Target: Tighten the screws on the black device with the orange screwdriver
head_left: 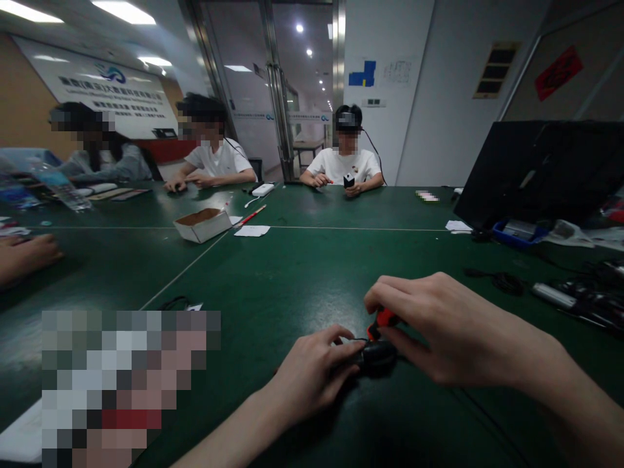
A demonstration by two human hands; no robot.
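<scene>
On the green table, a black computer mouse point(379, 356) lies with a thin dark cable running off toward the lower right. My left hand point(322, 364) is closed on its left end, fingertips and thumb pressing it from the side. Over the mouse, my right hand point(424, 325) pinches a red-and-black screwdriver point(386, 318) between thumb and fingers. The screwdriver's lower end is close to the top of the mouse; its tip is hidden, so I cannot tell whether they touch.
A white open box point(203, 226) and a red pencil-like stick point(250, 216) lie farther back. At right stand a black monitor point(541, 172), a blue tray point(519, 234) and tangled cables point(585, 286). A co-worker's hand point(29, 257) rests at left; several people sit around the table.
</scene>
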